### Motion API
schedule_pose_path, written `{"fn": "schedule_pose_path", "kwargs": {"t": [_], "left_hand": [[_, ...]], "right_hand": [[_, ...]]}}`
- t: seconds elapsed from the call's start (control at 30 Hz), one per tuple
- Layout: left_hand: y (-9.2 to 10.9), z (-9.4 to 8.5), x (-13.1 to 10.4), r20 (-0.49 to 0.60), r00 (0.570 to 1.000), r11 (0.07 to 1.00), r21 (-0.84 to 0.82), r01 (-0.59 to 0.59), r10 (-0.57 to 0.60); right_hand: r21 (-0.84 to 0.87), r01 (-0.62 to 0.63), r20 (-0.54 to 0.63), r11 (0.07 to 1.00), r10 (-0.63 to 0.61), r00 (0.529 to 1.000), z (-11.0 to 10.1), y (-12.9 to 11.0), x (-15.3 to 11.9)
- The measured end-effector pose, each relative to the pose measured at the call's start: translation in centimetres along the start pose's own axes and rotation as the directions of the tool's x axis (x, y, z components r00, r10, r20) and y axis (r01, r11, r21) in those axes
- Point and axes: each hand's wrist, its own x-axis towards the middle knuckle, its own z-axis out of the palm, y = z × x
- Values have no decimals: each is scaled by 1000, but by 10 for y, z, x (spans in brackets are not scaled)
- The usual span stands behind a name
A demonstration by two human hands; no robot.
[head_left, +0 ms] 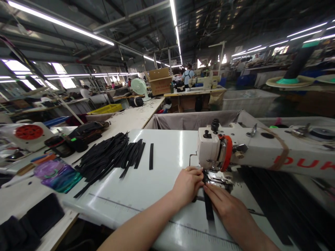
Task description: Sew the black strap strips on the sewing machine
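A black fabric strip [208, 205] lies under the needle area of a white sewing machine [211, 146], its near end stretching toward me over the table. My left hand [187, 184] is closed on the strip's far part, fingertips close to the presser foot. Just nearer to me, my right hand [225, 204] presses its fingers together along the strip's right edge. Left of the machine, a single black strip [151, 157] lies apart from a heap of black strips [110, 155]. Longer black bands [272, 198] lie on the right, below the machine arm.
Ruler marks [193, 230] run along the white table's near side. At the left are a purple and teal bottle [57, 174], dark cloth pieces [44, 212] and another machine [26, 136]. A fabric-lined bin [193, 120] stands behind the table. Farther back are a fan [139, 87] and a person [187, 76].
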Motion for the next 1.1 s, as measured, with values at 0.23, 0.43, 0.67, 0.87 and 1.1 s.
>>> {"fn": "schedule_pose_path", "kwargs": {"t": [0.23, 0.43, 0.67, 0.87, 1.1], "left_hand": [[7, 1, -1, 41, 996, 995, 69, 75, -78], [7, -1, 0, 50, 997, 996, 69, 56, -60], [8, 1, 3, 61, 994, 990, 119, 81, -89], [9, 4, -2, 16, 998, 994, 93, 63, -65], [7, 1, 0, -2, 1000, 998, 52, 29, -29]], "right_hand": [[42, -6, 13, 999, 5, 1000, -4, 3, 2], [85, 34, -22, 996, -33, 999, -5, 7, 1], [138, -50, 29, 989, 46, 999, -17, 3, 15], [182, -95, 47, 979, 88, 995, -20, 3, 14], [256, -135, 67, 957, 122, 990, -18, 8, 12]]}}
